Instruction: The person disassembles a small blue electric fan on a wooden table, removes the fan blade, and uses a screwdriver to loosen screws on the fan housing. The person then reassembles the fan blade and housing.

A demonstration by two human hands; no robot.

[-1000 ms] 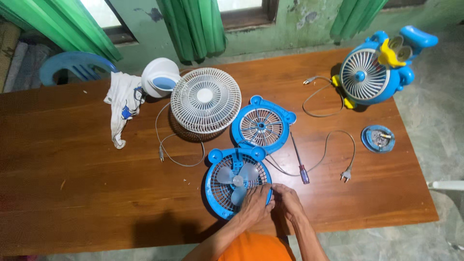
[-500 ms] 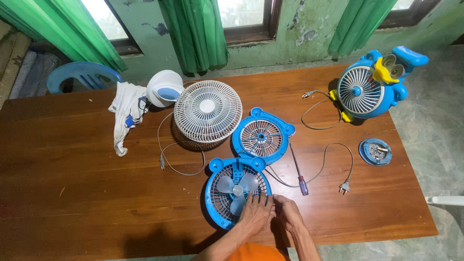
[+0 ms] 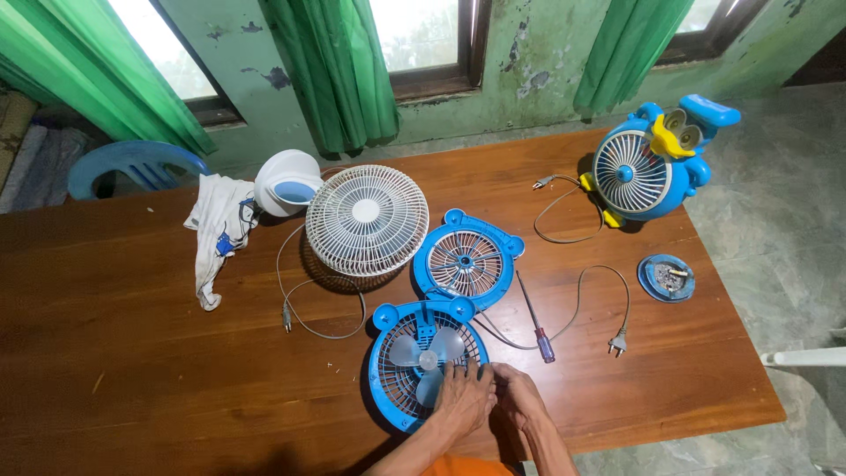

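A small blue fan body (image 3: 414, 361) with pale blades lies flat near the table's front edge, its front grille off. My left hand (image 3: 463, 398) rests on its lower right rim, fingers spread over the rear grille. My right hand (image 3: 520, 397) presses against the same rim just to the right. The removed blue front grille (image 3: 467, 258) lies behind the fan body. A screwdriver (image 3: 535, 318) with a blue and red handle lies to the right of both, and the fan's grey cord runs to a plug (image 3: 618, 339).
On the brown wooden table (image 3: 132, 353) are a white fan (image 3: 366, 219) with its cord, a white cloth (image 3: 216, 234), a blue bird-shaped fan (image 3: 648, 163) and a round blue ashtray (image 3: 666, 278). A blue plastic chair (image 3: 132, 165) stands behind, green curtains above.
The view has tilted up, so everything sits lower in the picture. My hands stay on the fan body's lower right rim, with only small shifts.
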